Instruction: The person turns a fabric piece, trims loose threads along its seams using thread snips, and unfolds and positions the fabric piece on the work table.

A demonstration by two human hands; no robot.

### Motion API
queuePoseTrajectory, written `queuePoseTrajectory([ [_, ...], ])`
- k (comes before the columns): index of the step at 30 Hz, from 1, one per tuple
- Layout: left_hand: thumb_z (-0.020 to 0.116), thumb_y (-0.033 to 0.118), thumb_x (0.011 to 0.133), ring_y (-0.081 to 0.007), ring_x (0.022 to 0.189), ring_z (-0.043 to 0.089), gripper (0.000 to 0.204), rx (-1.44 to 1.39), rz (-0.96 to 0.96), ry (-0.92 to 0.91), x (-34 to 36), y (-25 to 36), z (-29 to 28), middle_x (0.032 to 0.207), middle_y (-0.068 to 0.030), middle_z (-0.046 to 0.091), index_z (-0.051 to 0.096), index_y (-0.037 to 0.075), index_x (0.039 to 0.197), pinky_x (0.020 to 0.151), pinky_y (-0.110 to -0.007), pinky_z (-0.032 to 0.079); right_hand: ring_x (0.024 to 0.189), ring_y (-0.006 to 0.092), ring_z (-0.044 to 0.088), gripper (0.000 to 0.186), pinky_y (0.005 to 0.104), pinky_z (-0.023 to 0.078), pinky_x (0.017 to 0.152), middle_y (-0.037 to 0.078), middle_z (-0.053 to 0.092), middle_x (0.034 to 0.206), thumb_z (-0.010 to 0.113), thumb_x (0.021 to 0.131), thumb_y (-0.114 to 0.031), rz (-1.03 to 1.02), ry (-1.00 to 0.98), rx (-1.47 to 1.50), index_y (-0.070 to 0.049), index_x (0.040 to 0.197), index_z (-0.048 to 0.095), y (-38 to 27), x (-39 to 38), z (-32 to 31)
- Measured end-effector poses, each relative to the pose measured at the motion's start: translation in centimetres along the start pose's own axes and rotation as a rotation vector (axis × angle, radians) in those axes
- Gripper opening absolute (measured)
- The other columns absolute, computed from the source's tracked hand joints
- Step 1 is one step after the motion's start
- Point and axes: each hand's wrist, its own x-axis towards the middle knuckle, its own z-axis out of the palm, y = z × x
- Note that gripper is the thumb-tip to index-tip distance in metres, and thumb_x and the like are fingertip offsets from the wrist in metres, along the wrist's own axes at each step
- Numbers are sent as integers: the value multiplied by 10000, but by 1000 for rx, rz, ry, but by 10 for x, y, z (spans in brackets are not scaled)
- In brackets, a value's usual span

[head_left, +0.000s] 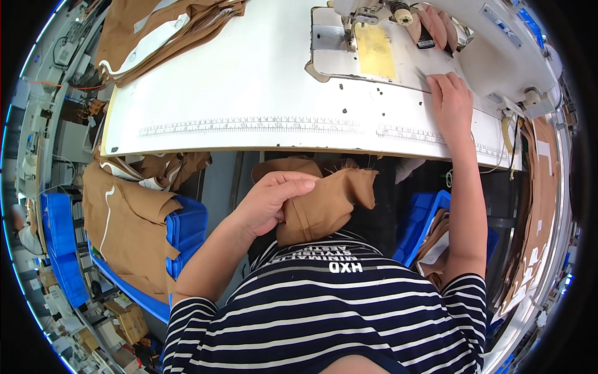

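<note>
My left hand (283,199) grips a folded piece of brown fabric (321,206) with frayed threads, held over my lap below the table edge. My right hand (451,106) rests on the white table (249,93), its fingers closed on a thin metal tool (423,76), perhaps tweezers, beside the sewing machine (498,56). Left of that hand lie the machine's needle plate (330,59) and a yellow patch (374,50). Small rounded pink pieces (430,28) sit behind it.
Stacked brown fabric pieces (162,31) lie at the table's back left. Blue bins (184,230) draped with more fabric (124,230) stand at left; another blue bin (414,221) holds pieces under the table. Large brown sheets (536,199) are at the far right.
</note>
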Motion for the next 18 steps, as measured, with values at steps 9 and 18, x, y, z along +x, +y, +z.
queuePoseTrajectory([
  [9,550,193,886,-8,579,519,298,-13,1,27,-1,-5,-3,857,-28,648,613,-27,1077,428,-138,320,544,153,505,157,278,409,527,74,507,617,475,929,-146,243,-648,1120,-3,879,519,-124,-65,-77],
  [18,544,220,896,14,529,448,302,6,-2,26,0,-2,1,788,10,623,624,-12,1073,406,-133,271,574,221,573,225,300,437,532,103,566,651,621,849,-215,319,-728,1070,-21,942,552,-145,-89,-69],
])
